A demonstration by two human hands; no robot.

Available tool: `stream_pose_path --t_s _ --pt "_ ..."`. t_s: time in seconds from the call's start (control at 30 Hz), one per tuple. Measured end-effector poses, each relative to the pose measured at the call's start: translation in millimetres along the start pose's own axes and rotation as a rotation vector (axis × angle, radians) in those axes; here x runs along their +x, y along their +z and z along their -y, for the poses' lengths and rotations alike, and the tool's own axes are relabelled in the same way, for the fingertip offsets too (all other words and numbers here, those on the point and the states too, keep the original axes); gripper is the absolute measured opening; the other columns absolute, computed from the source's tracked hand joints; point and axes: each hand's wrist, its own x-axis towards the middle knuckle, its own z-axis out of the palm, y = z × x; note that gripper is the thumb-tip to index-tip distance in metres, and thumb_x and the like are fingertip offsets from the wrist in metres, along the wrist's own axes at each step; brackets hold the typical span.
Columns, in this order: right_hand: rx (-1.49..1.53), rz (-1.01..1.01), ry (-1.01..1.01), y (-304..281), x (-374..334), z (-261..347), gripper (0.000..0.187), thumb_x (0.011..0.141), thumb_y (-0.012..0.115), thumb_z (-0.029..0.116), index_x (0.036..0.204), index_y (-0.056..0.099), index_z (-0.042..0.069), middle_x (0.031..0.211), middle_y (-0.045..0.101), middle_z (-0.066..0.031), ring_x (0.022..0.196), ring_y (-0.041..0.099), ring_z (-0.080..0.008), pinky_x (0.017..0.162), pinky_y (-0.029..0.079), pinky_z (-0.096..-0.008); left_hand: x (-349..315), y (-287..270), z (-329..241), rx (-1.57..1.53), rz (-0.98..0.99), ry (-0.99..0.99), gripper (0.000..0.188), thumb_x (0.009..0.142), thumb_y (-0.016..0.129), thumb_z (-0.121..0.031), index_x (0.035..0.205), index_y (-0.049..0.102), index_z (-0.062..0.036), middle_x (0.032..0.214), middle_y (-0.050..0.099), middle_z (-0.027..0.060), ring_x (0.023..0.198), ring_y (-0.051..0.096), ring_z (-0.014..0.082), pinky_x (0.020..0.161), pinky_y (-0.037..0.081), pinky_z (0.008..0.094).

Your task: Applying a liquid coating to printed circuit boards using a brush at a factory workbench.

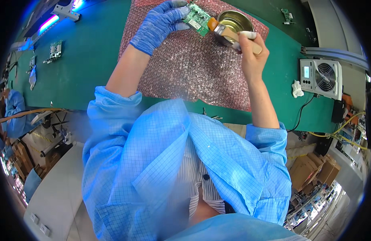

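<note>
My left hand (163,24), in a blue striped glove, grips a green circuit board (198,19) by its left edge. In my right hand (254,50), which has white covers on some fingertips, is a brush (229,33) with a pale wooden handle. Its orange bristle end points left and lies close to the board's right edge; whether it touches I cannot tell. Just behind the brush stands a round metal bowl (246,21) with a shiny inside. Both hands are above a sheet of pinkish bubble wrap (189,68) on the table.
The green table (89,60) carries more circuit boards (55,51) at left and another board (288,16) at far right. A white fan unit (322,78) with a small screen stands right, beside a crumpled white tissue (297,88). A lit lamp (49,23) is at upper left.
</note>
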Motion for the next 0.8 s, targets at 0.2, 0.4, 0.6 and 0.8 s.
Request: stream_pose_path --t_s 0.2,0.4,0.6,0.8 --pt "0.014 0.081 0.056 12.0 -7.4 4.4 0.011 0.087 0.057 0.014 0.084 0.057 0.003 0.065 0.061 -0.0012 0.058 0.056 -0.0043 0.051 0.042 -0.0178 3.1 0.5 3.4 -0.026 -0.079 0.055 0.030 0.083 0.061 -0.005 0.112 0.052 -0.0047 0.097 0.061 0.0075 0.086 0.063 0.0193 0.069 0.057 0.0297" --pt "-0.075 0.145 0.095 16.1 -0.9 3.4 0.011 0.087 0.057 0.014 0.085 0.057 0.003 0.066 0.061 -0.0010 0.059 0.055 -0.0039 0.052 0.042 -0.0180 9.8 -2.2 2.3 -0.003 -0.080 0.067 0.029 0.084 0.060 -0.004 0.112 0.051 -0.0046 0.096 0.061 0.0078 0.084 0.063 0.0186 0.069 0.056 0.0298" --pt "0.094 -0.026 0.028 -0.5 24.9 -4.1 0.015 0.087 0.059 0.016 0.091 0.059 0.001 0.070 0.062 -0.0019 0.063 0.057 -0.0063 0.058 0.045 -0.0192 39.9 -25.0 -6.8 0.064 -0.096 0.126 0.029 0.084 0.060 -0.008 0.112 0.052 -0.0062 0.098 0.061 0.0079 0.085 0.062 0.0189 0.069 0.055 0.0294" --pt "-0.069 -0.233 -0.120 -63.9 94.9 -52.2 0.016 0.082 0.066 0.013 0.090 0.062 0.000 0.078 0.062 -0.0007 0.070 0.054 -0.0052 0.061 0.044 -0.0186 106.9 -109.9 -40.3 0.367 -0.561 0.157 0.031 0.079 0.068 -0.023 0.105 0.062 -0.0061 0.095 0.062 0.0056 0.077 0.062 0.0161 0.063 0.052 0.0263"
